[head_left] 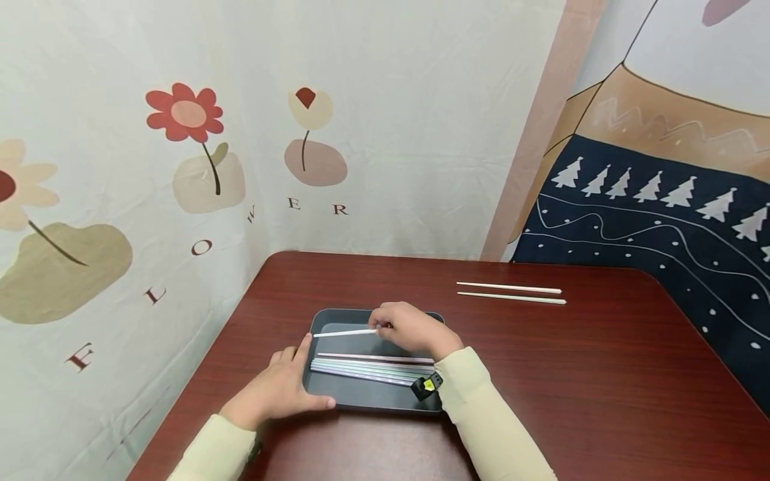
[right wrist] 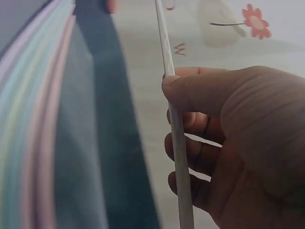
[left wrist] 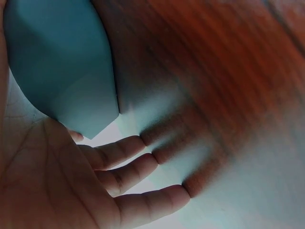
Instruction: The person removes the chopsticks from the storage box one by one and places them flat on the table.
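Note:
Over the far part of a dark grey tray (head_left: 373,399), my right hand (head_left: 412,327) pinches a pale chopstick (head_left: 343,333) between thumb and fingers. In the right wrist view the thumb lies across this chopstick (right wrist: 164,43), with the other fingers behind it. Several pastel chopsticks (head_left: 361,370) lie side by side lengthwise in the tray, their right ends partly hidden by my right wrist. My left hand (head_left: 279,389) rests at the tray's left end, index finger along the side and thumb at the front corner. In the left wrist view its other fingers stretch out beside the tray (left wrist: 62,57), fingertips on the table.
Two chopsticks, one cream (head_left: 511,288) and one greenish (head_left: 511,297), lie roughly parallel on the brown table (head_left: 601,374) beyond the tray to the right. A white curtain with printed flowers (head_left: 421,133) hangs behind the table. A dark printed cloth (head_left: 650,227) hangs at the right.

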The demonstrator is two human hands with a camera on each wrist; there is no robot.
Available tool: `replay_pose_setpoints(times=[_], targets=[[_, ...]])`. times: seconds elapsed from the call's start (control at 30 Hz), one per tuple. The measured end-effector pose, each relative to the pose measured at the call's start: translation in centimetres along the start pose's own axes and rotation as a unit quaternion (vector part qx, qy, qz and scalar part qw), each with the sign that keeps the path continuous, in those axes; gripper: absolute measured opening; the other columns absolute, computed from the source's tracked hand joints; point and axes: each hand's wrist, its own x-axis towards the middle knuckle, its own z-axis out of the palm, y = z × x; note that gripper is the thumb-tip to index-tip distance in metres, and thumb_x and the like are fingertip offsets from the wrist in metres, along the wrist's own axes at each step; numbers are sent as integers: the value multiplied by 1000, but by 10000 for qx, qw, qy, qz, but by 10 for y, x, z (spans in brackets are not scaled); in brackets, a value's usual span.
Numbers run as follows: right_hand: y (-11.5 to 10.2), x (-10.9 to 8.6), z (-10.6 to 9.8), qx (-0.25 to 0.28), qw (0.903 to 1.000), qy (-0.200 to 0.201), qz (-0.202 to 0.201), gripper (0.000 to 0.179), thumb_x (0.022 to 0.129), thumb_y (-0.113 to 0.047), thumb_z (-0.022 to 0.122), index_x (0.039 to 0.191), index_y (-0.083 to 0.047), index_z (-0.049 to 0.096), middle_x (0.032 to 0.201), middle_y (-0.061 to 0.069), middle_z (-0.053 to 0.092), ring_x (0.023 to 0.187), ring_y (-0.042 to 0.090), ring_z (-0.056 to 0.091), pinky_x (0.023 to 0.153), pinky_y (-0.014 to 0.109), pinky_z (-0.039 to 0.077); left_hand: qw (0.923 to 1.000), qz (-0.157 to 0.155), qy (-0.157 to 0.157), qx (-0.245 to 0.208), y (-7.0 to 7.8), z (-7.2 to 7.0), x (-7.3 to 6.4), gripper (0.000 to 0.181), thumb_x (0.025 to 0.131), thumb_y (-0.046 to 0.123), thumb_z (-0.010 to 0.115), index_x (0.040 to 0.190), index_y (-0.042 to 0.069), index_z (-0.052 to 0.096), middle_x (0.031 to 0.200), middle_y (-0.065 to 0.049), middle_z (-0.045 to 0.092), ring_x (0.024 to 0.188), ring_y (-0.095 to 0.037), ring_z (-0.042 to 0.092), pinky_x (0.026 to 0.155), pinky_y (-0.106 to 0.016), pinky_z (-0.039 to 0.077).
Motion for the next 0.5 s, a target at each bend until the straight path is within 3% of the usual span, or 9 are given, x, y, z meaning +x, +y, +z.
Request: replay_pose_setpoints(times=[0.2,0.5], targets=[[1,-13,-22,-200,9995,254,-67,12,98,-7,62,105,-12,70,98,-5,58,85,10,55,76,31,48,10000,-20,-32,0,1,0,-1,144,56,86,70,156,-3,19,133,-25,48,123,-42,44,91,-51,48],[30,-47,-46,-535,9965,473,424,12,97,-7,63,105,-12,71,97,-5,60,84,9,57,76,32,50,10000,-13,-7,8,3,-3,-1,144,55,86,71,156,-3,19,133,-25,49,123,-43,44,90,-51,48]])
